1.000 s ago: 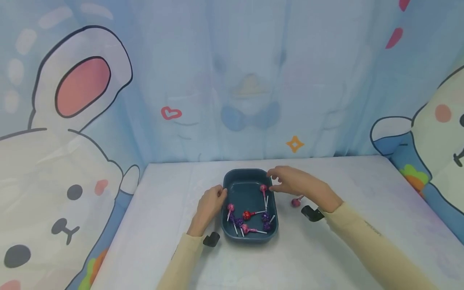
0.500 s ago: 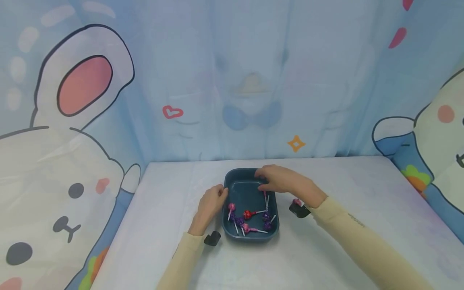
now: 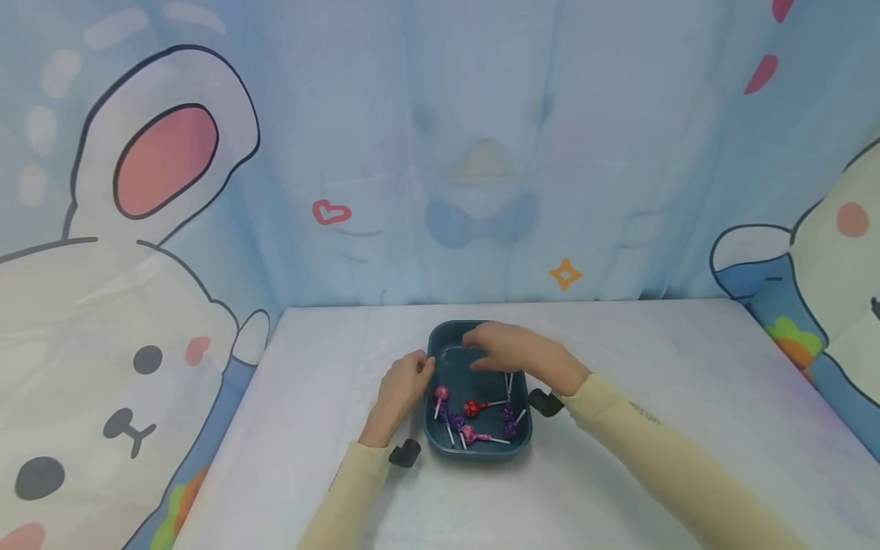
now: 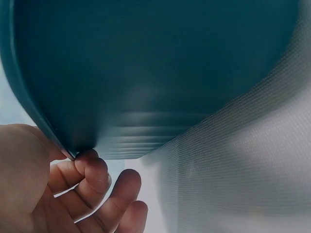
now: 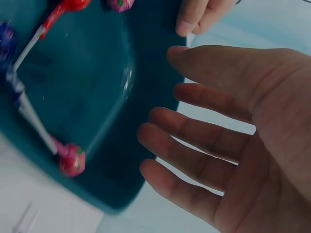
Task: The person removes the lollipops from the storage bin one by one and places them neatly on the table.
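Note:
A dark blue-green plastic bin (image 3: 477, 454) stands on the table with several wrapped lollipops in it. My left hand (image 3: 401, 388) pinches its left rim; in the left wrist view the thumb and fingertips (image 4: 96, 172) meet at the edge. Over the bin's far part reaches my right hand (image 3: 519, 351), fingers spread and relaxed, nothing held. Below it lie a red lollipop (image 3: 471, 409), purple ones (image 3: 509, 422) on the right and a pink one (image 3: 469, 435) near the front. The right wrist view shows another pink lollipop (image 5: 73, 160) near the wall.
A white cloth (image 3: 619, 473) covers the table. Behind it hangs a pale blue curtain (image 3: 371, 153) printed with cartoon rabbits. Outside the bin, a blurred white stick (image 5: 25, 218) shows at the right wrist view's lower left.
My right hand has moved left from the bin's right rim to over its far part. Its forearm now hides the pink lollipop on the table. The left hand keeps its grip.

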{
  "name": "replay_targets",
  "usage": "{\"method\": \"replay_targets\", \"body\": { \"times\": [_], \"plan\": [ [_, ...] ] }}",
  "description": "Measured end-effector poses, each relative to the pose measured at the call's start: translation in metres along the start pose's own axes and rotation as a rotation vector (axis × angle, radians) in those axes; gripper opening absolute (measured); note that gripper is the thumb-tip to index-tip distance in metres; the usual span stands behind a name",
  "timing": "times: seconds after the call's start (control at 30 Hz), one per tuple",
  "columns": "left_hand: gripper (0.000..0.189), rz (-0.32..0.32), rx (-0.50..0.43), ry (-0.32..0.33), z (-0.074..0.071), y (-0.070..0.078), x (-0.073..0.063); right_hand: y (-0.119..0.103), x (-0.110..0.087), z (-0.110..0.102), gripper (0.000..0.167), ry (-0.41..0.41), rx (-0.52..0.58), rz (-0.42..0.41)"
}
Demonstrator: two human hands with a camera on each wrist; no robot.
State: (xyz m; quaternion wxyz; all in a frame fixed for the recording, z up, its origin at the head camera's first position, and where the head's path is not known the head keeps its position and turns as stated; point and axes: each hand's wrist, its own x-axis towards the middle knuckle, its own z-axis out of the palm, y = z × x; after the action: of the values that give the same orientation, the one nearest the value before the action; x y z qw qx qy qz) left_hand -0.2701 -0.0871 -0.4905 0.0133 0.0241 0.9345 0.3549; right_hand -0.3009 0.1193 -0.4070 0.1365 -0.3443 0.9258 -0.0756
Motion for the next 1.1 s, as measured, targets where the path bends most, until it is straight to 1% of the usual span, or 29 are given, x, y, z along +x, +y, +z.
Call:
{"method": "replay_targets", "body": {
  "times": [0.17, 0.47, 0.63, 0.83, 0.97, 1.1],
  "plan": [
    [0.032, 0.013, 0.007, 0.004, -0.001, -0.001, 0.0, -0.014, 0.01, 0.006, 0.039, -0.021, -0.015, -0.042],
    [0.032, 0.07, 0.017, 0.039, -0.002, -0.003, -0.001, -0.031, 0.026, 0.019, 0.044, -0.082, 0.035, 0.039],
    [0.032, 0.069, 0.016, 0.037, -0.002, -0.002, -0.001, -0.032, 0.034, 0.031, 0.044, -0.096, 0.019, 0.073],
    [0.033, 0.051, 0.012, 0.02, -0.001, -0.003, 0.0, -0.033, 0.039, 0.041, 0.04, -0.108, 0.012, 0.038],
    [0.033, 0.055, 0.006, 0.018, -0.001, -0.003, 0.0, -0.034, 0.04, 0.046, 0.038, -0.135, 0.031, 0.046],
    [0.033, 0.055, 0.005, 0.021, -0.001, -0.003, 0.0, -0.035, 0.041, 0.049, 0.034, -0.128, 0.029, 0.039]
  ]
}}
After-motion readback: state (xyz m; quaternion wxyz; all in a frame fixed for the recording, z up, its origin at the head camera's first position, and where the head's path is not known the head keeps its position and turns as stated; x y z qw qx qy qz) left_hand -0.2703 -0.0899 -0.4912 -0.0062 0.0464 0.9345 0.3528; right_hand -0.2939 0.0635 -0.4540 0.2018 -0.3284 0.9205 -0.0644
